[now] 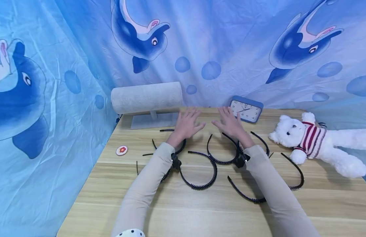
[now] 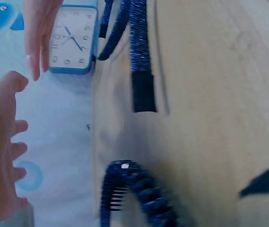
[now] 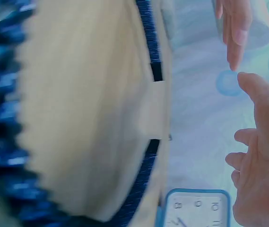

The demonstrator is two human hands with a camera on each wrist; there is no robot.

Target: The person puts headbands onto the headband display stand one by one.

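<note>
Fingers spread, my left hand (image 1: pixel 186 125) hovers over the far part of the table, just in front of a grey cylinder stand. My right hand (image 1: pixel 230 124) is beside it with fingers straight, near the blue clock (image 1: pixel 246 109). Neither hand holds anything. Below my wrists lie several black headbands; one headband (image 1: pixel 214 171) sits in the middle, another headband (image 1: pixel 221 162) is under the right wrist, and one more headband (image 1: pixel 301 177) lies to the right. In the right wrist view a beaded headband (image 3: pixel 4 142) curves close to the camera. My forearms partly hide some headbands.
A grey padded cylinder (image 1: pixel 147 98) on a flat base stands at the back left. A round badge with a red flower (image 1: pixel 122 150) lies at left. A white teddy bear (image 1: pixel 314 140) in a striped sweater lies at right. Blue dolphin-print cloth (image 1: pixel 200 39) hangs behind the wooden table (image 1: pixel 195 217).
</note>
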